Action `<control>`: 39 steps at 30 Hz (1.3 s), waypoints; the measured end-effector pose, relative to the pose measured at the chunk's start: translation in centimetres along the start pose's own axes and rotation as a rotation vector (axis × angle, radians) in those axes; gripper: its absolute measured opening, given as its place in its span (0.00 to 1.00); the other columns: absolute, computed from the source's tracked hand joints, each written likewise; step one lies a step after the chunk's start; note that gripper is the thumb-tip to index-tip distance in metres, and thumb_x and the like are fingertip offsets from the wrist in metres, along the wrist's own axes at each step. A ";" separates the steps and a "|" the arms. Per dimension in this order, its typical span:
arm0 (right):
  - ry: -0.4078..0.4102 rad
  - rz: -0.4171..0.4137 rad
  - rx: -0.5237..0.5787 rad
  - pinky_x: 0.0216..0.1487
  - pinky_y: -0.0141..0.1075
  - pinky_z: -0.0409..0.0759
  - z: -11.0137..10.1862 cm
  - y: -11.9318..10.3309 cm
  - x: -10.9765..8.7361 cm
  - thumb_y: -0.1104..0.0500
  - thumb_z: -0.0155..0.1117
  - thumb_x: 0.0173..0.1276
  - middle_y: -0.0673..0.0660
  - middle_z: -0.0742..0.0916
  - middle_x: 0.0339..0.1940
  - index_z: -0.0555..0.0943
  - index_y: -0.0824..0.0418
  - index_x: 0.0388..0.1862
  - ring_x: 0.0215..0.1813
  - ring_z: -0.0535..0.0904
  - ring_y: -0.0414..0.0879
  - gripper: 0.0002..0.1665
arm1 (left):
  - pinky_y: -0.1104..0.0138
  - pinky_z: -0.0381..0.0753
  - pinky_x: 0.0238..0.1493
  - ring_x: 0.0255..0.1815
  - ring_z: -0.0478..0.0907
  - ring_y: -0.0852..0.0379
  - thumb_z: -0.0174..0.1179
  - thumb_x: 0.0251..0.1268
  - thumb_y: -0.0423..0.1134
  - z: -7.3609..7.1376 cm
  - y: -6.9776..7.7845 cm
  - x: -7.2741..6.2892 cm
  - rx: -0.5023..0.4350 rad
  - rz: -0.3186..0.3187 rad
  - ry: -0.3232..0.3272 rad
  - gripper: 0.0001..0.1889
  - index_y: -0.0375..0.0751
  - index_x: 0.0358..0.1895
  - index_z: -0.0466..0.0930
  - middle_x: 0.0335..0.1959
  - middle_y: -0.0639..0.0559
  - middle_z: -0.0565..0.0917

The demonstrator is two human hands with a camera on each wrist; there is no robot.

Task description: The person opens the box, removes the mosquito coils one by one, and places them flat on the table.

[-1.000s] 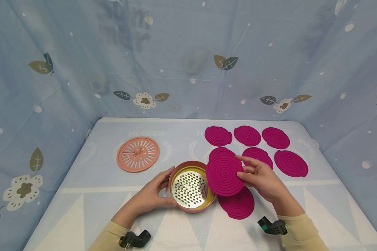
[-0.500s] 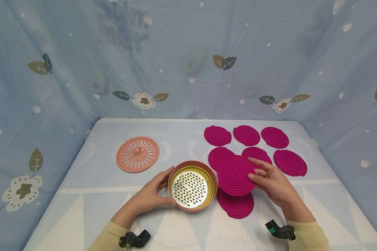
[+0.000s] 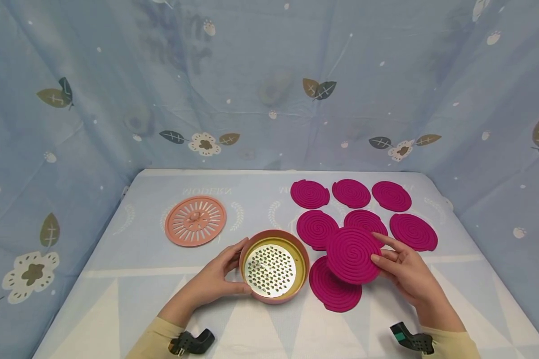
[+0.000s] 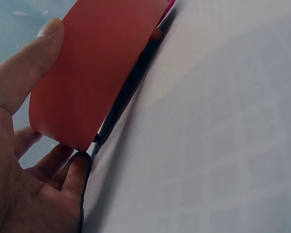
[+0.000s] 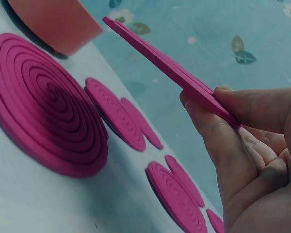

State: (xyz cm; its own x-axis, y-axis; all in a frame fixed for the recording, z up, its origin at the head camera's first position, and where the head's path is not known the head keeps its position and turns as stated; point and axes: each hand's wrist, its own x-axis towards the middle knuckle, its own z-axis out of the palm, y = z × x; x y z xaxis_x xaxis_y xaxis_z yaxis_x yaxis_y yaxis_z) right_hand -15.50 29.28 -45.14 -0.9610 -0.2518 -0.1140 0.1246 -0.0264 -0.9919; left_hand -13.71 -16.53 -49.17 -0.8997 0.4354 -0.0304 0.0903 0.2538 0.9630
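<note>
My right hand point(image 3: 406, 271) pinches the right edge of a magenta mosquito coil point(image 3: 352, 255) between thumb and fingers. In the right wrist view this coil point(image 5: 160, 65) is raised above the table and tilted. Below it in the head view another mosquito coil point(image 3: 334, 296) lies flat, partly covered. My left hand point(image 3: 217, 276) grips the left side of a round salmon mosquito coil holder point(image 3: 303, 269), thumb at the near side. Inside the holder sits a perforated silver plate point(image 3: 269, 271). The left wrist view shows the holder's smooth outer wall point(image 4: 94, 73) between thumb and fingers.
A slotted salmon lid point(image 3: 195, 221) with a small knob lies left of the holder. Several more magenta coils point(image 3: 318, 229) lie in two rows at the back right. A patterned cloth point(image 3: 233, 324) covers the table, and a blue curtain point(image 3: 269, 75) hangs behind it.
My right hand has moved the pinched coil to the right, away from the holder's rim, uncovering the holder and the coil behind it. My left hand has stayed on the holder.
</note>
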 end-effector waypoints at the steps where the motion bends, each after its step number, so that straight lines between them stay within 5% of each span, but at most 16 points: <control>1: 0.010 0.006 -0.002 0.46 0.37 0.88 -0.1 0.0 -0.1 0.69 0.61 0.71 0.54 0.85 0.35 0.59 0.64 0.77 0.36 0.84 0.41 0.38 | 0.67 0.64 0.72 0.71 0.65 0.56 0.79 0.48 0.41 0.0 0.0 0.0 0.000 0.000 -0.001 0.57 0.53 0.80 0.51 0.76 0.57 0.58; 18: 0.079 -0.011 0.124 0.45 0.40 0.87 -3.2 1.3 -2.4 0.73 0.57 0.72 0.56 0.89 0.45 0.66 0.59 0.74 0.42 0.87 0.44 0.34 | 0.68 0.64 0.72 0.71 0.65 0.56 0.80 0.47 0.41 0.0 0.0 0.0 -0.007 0.000 -0.002 0.57 0.53 0.80 0.51 0.75 0.57 0.58; 39: 0.155 0.056 0.143 0.44 0.37 0.87 -5.5 2.7 -4.1 0.72 0.59 0.72 0.55 0.88 0.41 0.66 0.56 0.74 0.40 0.86 0.43 0.34 | 0.67 0.64 0.73 0.71 0.65 0.53 0.79 0.49 0.40 0.0 -0.1 0.0 -0.013 0.010 -0.001 0.56 0.51 0.80 0.51 0.76 0.54 0.59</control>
State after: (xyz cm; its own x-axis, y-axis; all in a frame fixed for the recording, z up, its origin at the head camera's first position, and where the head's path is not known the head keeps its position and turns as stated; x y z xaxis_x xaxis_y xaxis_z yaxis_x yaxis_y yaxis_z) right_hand -12.58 35.60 -47.62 -0.9767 -0.1048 -0.1872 0.2020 -0.1563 -0.9668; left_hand -13.67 -16.57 -49.31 -0.8985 0.4385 -0.0205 0.0939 0.2376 0.9668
